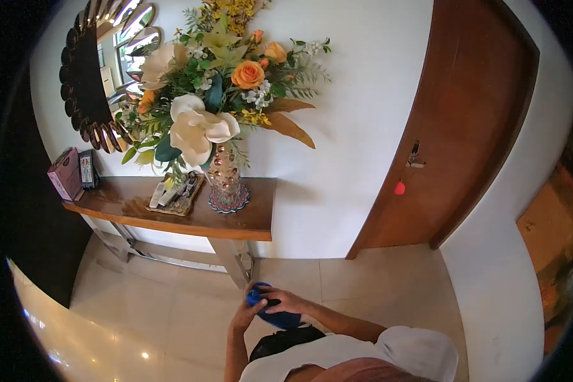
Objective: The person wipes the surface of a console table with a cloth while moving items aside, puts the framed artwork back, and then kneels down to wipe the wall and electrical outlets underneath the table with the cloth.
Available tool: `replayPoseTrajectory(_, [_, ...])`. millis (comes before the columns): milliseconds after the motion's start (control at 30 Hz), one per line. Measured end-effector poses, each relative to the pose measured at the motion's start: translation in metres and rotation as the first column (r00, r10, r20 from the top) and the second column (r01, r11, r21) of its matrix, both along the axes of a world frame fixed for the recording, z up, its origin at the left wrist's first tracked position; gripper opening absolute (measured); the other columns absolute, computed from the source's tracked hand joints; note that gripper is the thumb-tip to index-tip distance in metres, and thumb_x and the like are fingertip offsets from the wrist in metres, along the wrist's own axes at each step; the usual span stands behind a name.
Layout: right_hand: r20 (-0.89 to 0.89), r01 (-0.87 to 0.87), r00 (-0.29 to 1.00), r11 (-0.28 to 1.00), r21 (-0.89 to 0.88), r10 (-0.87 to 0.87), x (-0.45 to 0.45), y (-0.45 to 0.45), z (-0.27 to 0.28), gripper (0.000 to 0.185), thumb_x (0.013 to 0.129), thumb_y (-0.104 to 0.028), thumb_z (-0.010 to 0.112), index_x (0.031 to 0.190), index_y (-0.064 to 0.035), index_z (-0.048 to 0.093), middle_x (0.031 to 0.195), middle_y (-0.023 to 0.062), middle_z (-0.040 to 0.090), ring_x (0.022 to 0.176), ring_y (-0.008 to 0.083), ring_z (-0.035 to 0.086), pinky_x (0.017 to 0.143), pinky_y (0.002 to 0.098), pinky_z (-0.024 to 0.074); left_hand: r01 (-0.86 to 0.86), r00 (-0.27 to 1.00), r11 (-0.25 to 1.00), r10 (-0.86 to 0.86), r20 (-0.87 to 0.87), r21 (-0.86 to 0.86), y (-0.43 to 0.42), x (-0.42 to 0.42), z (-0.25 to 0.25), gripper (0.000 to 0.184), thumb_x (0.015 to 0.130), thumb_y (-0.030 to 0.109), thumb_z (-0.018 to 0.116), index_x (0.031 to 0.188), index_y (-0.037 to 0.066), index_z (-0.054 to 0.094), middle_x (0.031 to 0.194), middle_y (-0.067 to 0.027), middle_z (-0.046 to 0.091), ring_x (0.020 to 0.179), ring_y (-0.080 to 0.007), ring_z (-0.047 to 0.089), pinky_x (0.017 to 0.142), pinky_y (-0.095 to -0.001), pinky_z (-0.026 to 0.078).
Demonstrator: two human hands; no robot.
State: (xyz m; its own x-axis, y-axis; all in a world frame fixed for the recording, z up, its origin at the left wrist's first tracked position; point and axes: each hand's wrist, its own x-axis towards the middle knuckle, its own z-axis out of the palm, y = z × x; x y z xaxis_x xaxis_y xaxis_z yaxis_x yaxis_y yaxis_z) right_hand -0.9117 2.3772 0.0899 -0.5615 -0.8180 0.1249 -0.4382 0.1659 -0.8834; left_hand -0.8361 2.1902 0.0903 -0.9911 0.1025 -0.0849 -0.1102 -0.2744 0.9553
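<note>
Tiles (172, 312) lie beneath left hand (243, 314) and right hand (289, 302), gripping a blue object (282, 319) near a wooden table (261, 207).

1 pink box (65, 175) and 1 vase (225, 175) stand on the table (258, 219).

Left hand (245, 314) and right hand (287, 301) hold a blue item (282, 319) (brown table (258, 219) ahead).

Left hand (244, 314) and right hand (286, 302) close together, fingers curled, 2 bare forearms (347, 326) slanting inward.
</note>
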Motion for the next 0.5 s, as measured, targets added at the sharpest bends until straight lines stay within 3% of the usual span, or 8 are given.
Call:
replayPoseTrajectory(100, [0.045,-0.005,0.999,0.991,-0.133,0.011,-0.003,-0.002,0.024,0.05,0.088,-0.022,0.066,0.134,-0.0076,0.052,0.144,0.0125,0.041,0.128,0.0242,0.044,0.105,0.0374,0.0366,-0.167,0.979,0.986,0.166,-0.12,0.005,-0.001,-0.002,0.021,0.06,0.086,0.012,0.065,0.141,0.006,0.041,0.13,-0.0101,0.052,0.118,-0.0206,0.05,0.102,-0.0326,0.039])
replayPoseTrajectory(133, [0.27,0.076,0.963,0.978,-0.192,-0.022,-0.005,-0.001,0.039,0.052,0.088,-0.022,0.066,0.135,-0.0083,0.05,0.145,0.0126,0.04,0.128,0.0236,0.043,0.105,0.0374,0.0367,-0.199,0.973,0.979,0.203,-0.111,0.043,-0.005,-0.002,0.026,0.057,0.085,0.01,0.064,0.138,0.005,0.044,0.128,-0.01,0.054,0.117,-0.0203,0.051,0.102,-0.032,0.038])
replayPoseTrajectory(200, [0.67,0.271,0.741,0.931,-0.243,-0.041,-0.007,0.003,0.064,0.056,0.088,-0.022,0.066,0.139,-0.0097,0.046,0.146,0.013,0.039,0.129,0.0224,0.042,0.105,0.0375,0.0369,-0.26,0.959,0.958,0.271,-0.089,0.119,-0.014,-0.004,0.034,0.051,0.083,0.004,0.061,0.133,0.004,0.049,0.124,-0.0097,0.057,0.114,-0.0198,0.053,0.102,-0.0306,0.038])
replayPoseTrajectory(233, [0.647,0.35,0.751,0.911,-0.219,-0.133,-0.013,0.004,0.059,0.064,0.09,-0.023,0.065,0.145,-0.0106,0.036,0.145,0.0124,0.039,0.13,0.0216,0.04,0.105,0.0385,0.0379,-0.27,0.951,0.944,0.292,-0.101,0.188,-0.016,-0.004,0.043,0.047,0.081,0.001,0.059,0.127,0.002,0.054,0.122,-0.0095,0.058,0.112,-0.0198,0.054,0.101,-0.0302,0.038])
replayPoseTrajectory(333, [0.342,0.35,0.894,0.928,-0.126,-0.291,-0.023,0.006,0.06,0.071,0.089,-0.024,0.065,0.148,-0.01,0.029,0.143,0.011,0.041,0.13,0.0223,0.039,0.105,0.039,0.0379,-0.205,0.97,0.956,0.227,-0.082,0.211,-0.019,0.003,0.072,0.052,0.078,0.005,0.061,0.129,0.001,0.052,0.123,-0.0113,0.057,0.113,-0.0214,0.054,0.101,-0.0332,0.04])
replayPoseTrajectory(367, [0.502,0.346,0.84,0.917,-0.199,-0.208,-0.02,0.007,0.062,0.082,0.082,-0.028,0.074,0.149,-0.017,0.028,0.14,0.009,0.045,0.131,0.0243,0.039,0.102,0.0412,0.04,-0.197,0.971,0.974,0.209,-0.117,0.11,-0.02,0.001,0.072,0.05,0.077,0.004,0.06,0.126,0.001,0.054,0.121,-0.011,0.059,0.112,-0.0212,0.055,0.1,-0.0333,0.041])
replayPoseTrajectory(467, [0.587,0.088,0.802,0.951,-0.297,0.109,-0.026,0.007,0.039,0.086,0.08,-0.029,0.077,0.149,-0.0141,0.028,0.14,0.0093,0.044,0.132,0.0239,0.037,0.101,0.0399,0.0405,-0.057,0.986,0.998,0.062,-0.153,0.04,-0.015,0.005,0.087,0.048,0.077,0.004,0.062,0.124,0.003,0.056,0.119,-0.0091,0.061,0.112,-0.0215,0.055,0.1,-0.033,0.041])
replayPoseTrajectory(500, [0.591,0.095,0.806,0.973,-0.208,0.047,-0.02,0.009,0.046,0.08,0.079,-0.028,0.077,0.145,-0.0104,0.035,0.135,0.0081,0.049,0.127,0.0211,0.042,0.1,0.0357,0.0413,-0.044,0.981,0.999,0.039,-0.19,-0.024,-0.016,0.003,0.083,0.049,0.077,0.003,0.064,0.125,0.005,0.056,0.122,-0.0094,0.06,0.114,-0.0216,0.054,0.101,-0.0332,0.04])
